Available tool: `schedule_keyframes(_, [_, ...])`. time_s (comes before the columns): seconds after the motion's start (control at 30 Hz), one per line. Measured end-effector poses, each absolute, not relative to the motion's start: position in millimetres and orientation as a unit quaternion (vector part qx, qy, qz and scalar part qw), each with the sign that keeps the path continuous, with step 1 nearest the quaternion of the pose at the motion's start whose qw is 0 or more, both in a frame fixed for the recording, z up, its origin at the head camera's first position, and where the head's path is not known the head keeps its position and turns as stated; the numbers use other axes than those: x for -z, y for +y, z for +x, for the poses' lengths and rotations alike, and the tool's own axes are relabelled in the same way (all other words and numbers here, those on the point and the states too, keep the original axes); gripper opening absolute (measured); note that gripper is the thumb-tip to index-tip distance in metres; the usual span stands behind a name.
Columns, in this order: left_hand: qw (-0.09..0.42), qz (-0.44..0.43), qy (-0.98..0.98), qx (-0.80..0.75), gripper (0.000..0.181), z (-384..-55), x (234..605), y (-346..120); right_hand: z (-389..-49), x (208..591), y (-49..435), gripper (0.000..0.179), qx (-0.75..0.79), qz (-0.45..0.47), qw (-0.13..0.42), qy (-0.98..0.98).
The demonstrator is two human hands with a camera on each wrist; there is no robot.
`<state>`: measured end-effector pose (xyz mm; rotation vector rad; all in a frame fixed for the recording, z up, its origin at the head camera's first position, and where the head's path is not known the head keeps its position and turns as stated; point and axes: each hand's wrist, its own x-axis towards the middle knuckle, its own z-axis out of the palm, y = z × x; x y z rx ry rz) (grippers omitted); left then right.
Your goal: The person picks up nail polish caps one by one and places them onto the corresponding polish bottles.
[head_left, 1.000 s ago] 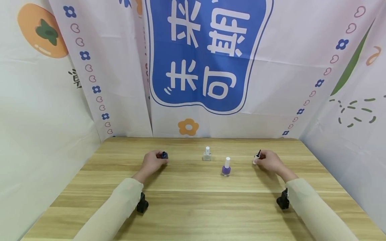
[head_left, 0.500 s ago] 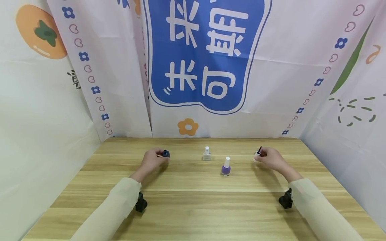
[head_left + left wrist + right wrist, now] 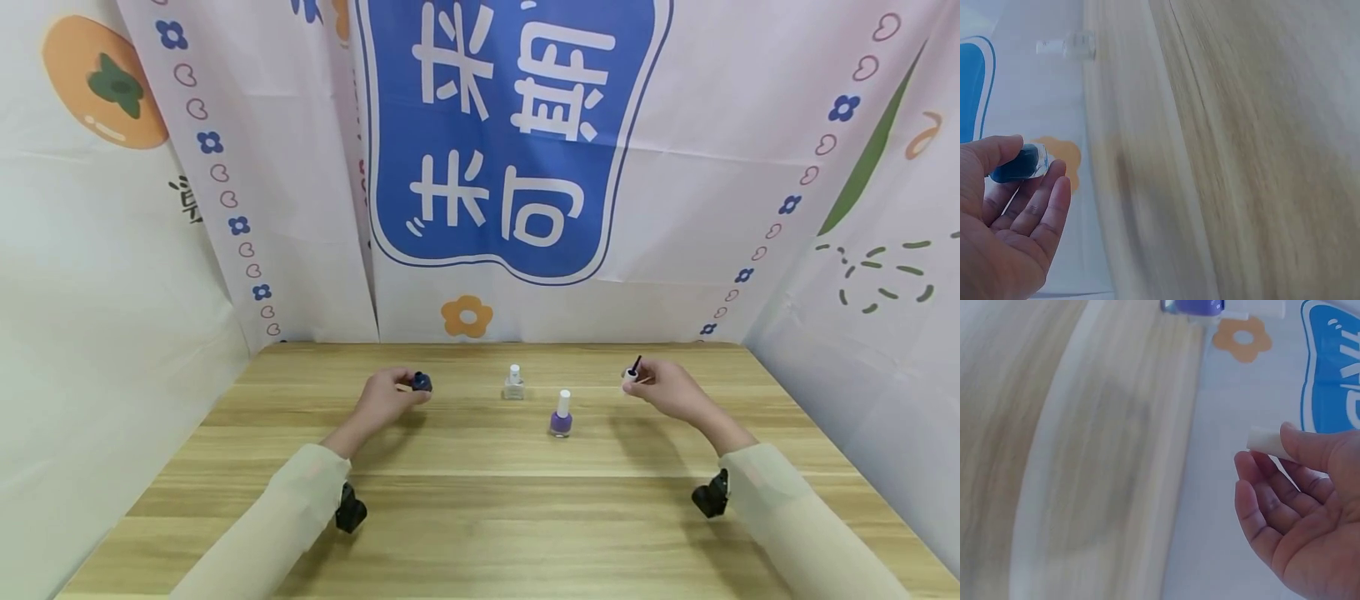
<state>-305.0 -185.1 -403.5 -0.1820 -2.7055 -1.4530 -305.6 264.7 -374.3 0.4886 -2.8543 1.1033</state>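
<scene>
My left hand [image 3: 386, 398] pinches a small dark blue nail polish bottle [image 3: 422, 382] by its sides, its neck uncapped and pointing up. Close up in the left wrist view, that bottle [image 3: 1019, 164] sits between thumb and fingers, off the table. Over on the right, my right hand [image 3: 670, 389] holds a white nail polish cap [image 3: 630, 379] with its dark brush tilted upward. The right wrist view shows the white cap [image 3: 1265, 442] pinched under the thumb; the brush is hidden there.
Between the hands stand two capped bottles: a clear nail polish bottle [image 3: 514, 386] toward the back and a purple nail polish bottle [image 3: 560, 421] nearer. Both are upright on the wooden table [image 3: 480, 533]. A printed cloth [image 3: 697, 208] hangs behind the back edge.
The left hand has carried the blue bottle slightly to the right. After a small shift, the right hand has raised the cap and brush and moved them a little left.
</scene>
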Motion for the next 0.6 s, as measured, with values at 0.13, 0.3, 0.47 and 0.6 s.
schedule_keyframes(0.13, [0.027, -0.062, -0.872, 0.485, 0.033, -299, 398, -179, -302, 368, 259, 0.013, -0.378, 0.16, 0.007, -0.912])
schedule_keyframes(0.3, [0.02, -0.064, -0.862, 0.503, 0.029, -295, 396, -172, -297, 361, 250, 0.013, -0.403, 0.166, -0.006, -0.9])
schedule_keyframes(0.47, [0.019, -0.076, -0.861, 0.502, 0.028, -290, 395, -165, -291, 354, 242, 0.013, -0.415, 0.173, -0.014, -0.893])
schedule_keyframes(0.6, [0.015, -0.086, -0.859, 0.505, 0.028, -283, 391, -158, -286, 349, 235, 0.014, -0.417, 0.189, -0.007, -0.889])
